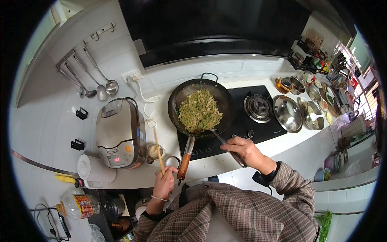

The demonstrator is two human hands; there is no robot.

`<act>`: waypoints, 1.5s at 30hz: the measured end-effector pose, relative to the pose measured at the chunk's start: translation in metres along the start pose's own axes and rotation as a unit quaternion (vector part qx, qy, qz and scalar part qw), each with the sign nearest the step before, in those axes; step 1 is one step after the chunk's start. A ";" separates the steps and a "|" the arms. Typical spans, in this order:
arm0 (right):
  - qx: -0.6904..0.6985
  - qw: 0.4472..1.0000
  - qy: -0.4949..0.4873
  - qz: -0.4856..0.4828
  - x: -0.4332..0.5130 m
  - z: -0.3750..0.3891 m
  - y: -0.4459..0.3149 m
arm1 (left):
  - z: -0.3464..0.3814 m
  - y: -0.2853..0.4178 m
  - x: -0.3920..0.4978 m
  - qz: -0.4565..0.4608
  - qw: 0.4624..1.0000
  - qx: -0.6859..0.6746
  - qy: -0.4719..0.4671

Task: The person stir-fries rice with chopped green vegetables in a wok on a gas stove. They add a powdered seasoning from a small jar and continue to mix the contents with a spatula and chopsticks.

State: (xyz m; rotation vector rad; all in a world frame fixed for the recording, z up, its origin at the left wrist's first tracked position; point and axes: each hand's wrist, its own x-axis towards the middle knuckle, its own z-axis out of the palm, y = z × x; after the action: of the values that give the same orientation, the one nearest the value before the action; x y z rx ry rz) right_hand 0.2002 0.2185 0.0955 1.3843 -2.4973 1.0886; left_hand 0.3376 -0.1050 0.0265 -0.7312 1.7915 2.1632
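A dark wok (pixel 225 99) sits on the left side of the black gas hob (pixel 235 142). Chopped food (pixel 201 110), pale with green bits, is heaped inside it. My right hand (pixel 242 150) grips the handle of a metal spatula (pixel 220 137), whose blade reaches the food at the wok's near rim. In my left hand (pixel 164 183) is a pair of wooden chopsticks (pixel 159 151), pointing away from me. This hand is just left of the wok's wooden handle (pixel 184 166); whether it touches the handle I cannot tell.
Left of the wok stand a rice cooker (pixel 116 133), a small jar (pixel 154 151) and a white jug (pixel 93 169). Right of the bare burner (pixel 258 106) are a metal lid (pixel 287 113) and a bowl with a white spoon (pixel 316 116). Ladles (pixel 112 87) hang on the wall.
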 end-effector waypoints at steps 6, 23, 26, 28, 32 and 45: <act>-0.035 0.994 -0.101 0.017 0.012 -0.003 -0.014 | 0.002 -0.048 0.007 0.219 0.913 0.321 0.121; -0.245 0.965 -0.096 -0.021 0.063 0.066 0.085 | -0.003 -0.075 0.027 0.008 0.995 0.096 -0.037; -0.165 0.985 -0.030 -0.044 0.046 0.043 0.057 | -0.001 -0.075 0.031 0.031 0.996 0.082 -0.035; -0.079 0.996 -0.043 -0.018 0.029 0.034 0.031 | 0.002 -0.074 0.029 0.035 0.997 0.069 -0.027; -0.122 0.988 -0.065 -0.074 0.034 0.064 0.022 | 0.001 -0.069 0.024 0.004 0.997 0.074 -0.015; -0.171 0.972 -0.098 -0.130 0.021 0.046 0.035 | -0.005 -0.082 0.029 -0.010 0.997 0.070 -0.029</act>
State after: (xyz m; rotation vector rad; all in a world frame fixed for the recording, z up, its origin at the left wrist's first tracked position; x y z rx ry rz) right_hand 0.1731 0.1873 0.0508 1.7105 -2.3840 0.4673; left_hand 0.3535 -0.0960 -0.0585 -0.6437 1.8758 2.0013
